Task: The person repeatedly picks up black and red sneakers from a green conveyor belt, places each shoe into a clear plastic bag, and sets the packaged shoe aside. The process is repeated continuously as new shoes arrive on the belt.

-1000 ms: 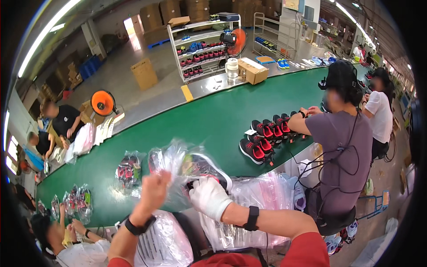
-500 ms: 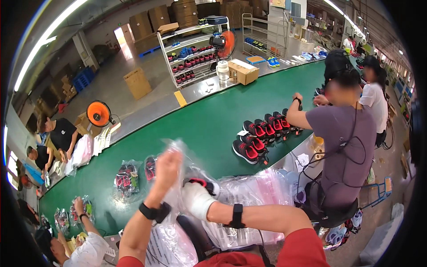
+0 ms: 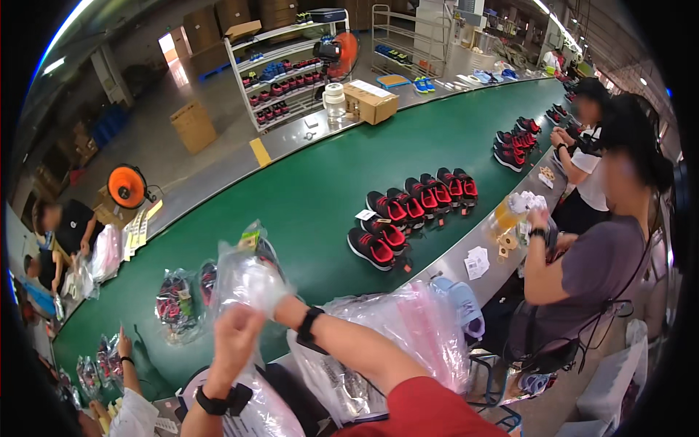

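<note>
Green tabletop (image 3: 313, 193) is spreading out beneath and beyond my hands. Just past my gloved right hand (image 3: 263, 288), a dark sneaker (image 3: 267, 251) is lying inside a clear plastic bag (image 3: 231, 266). That hand is blurring among the film, so I cannot tell whether its fingers are gripping. Nearer me, my bare left hand (image 3: 237, 331) is curling its fingers by the bag's near edge; whether they are pinching it, I cannot tell. Left of that hand, bagged sneakers (image 3: 175, 302) are resting. Right of my gloved hand, black-and-red sneakers (image 3: 419, 200) are standing in rows, and flat plastic sleeves (image 3: 408, 320) are lying nearer me.
</note>
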The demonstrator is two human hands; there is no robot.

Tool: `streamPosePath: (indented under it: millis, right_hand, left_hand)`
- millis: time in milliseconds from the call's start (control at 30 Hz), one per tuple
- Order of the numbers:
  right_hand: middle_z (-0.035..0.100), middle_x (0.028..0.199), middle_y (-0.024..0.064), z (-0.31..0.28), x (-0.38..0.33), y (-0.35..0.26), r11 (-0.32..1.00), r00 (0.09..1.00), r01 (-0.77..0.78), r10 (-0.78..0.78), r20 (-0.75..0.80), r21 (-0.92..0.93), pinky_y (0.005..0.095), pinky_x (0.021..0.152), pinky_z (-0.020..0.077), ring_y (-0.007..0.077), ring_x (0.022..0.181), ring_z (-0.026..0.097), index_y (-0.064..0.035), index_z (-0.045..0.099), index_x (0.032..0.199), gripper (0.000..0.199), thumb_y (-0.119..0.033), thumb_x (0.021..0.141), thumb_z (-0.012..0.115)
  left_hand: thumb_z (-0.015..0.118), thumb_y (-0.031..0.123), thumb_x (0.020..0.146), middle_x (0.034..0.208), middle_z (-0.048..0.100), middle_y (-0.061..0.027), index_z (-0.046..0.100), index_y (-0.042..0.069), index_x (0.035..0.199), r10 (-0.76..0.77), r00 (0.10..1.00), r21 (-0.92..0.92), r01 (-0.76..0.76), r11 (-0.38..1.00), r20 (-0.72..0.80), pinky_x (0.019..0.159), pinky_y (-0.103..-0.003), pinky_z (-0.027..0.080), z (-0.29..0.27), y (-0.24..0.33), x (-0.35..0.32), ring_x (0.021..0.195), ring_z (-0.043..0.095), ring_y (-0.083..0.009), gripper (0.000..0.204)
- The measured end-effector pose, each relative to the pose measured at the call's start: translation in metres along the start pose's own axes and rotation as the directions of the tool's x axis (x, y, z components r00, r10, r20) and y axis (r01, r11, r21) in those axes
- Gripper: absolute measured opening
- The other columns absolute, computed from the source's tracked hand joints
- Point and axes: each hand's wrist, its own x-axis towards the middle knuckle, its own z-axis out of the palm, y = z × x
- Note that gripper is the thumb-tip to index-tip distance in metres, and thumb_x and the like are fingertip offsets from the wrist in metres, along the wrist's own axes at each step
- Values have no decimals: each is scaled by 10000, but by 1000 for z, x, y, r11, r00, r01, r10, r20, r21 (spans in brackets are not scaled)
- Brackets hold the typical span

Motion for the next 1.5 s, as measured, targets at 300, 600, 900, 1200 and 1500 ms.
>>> streamPosePath:
  millis: [300,600,900,1200,1500]
  right_hand:
    - [640,931,173,2,-57,49,804,938,-298,149,312,515,389,765,495,289,855,628,-3,576,1084,433,-351,827,549]
    - [600,689,108,-128,-110,17,772,995,-100,82,58,627,393,594,500,263,617,609,-38,562,889,295,-327,889,499]
    - [550,875,84,-239,-147,-2,852,946,-59,-119,-302,-520,349,697,431,253,813,544,-79,520,997,430,-347,702,680]
    - [619,881,153,-89,-108,12,989,946,119,-86,312,-88,391,720,487,312,844,602,-39,612,882,208,-127,697,578]
    - [625,759,154,-24,-118,33,922,881,364,-386,272,131,418,646,495,346,688,601,-51,635,852,174,-159,747,547]
  left_hand:
    - [506,198,933,797,528,51,568,86,896,-310,932,-535,168,828,-187,624,-205,385,-16,-63,13,720,473,-34,134]
    - [538,191,921,921,562,14,551,58,979,-365,903,-782,57,621,-225,744,-237,458,-3,-2,23,835,540,-74,145]
    - [495,220,951,654,401,96,494,104,741,-27,957,-584,-155,797,-290,484,-205,251,7,-2,24,576,340,-8,240]
    - [513,152,891,575,455,2,512,40,687,347,933,-477,-264,838,93,457,-279,337,50,84,-12,501,428,-118,233]
    - [553,87,856,565,402,6,471,15,643,95,995,-42,-96,995,-17,465,-288,278,20,34,7,532,361,-79,240]
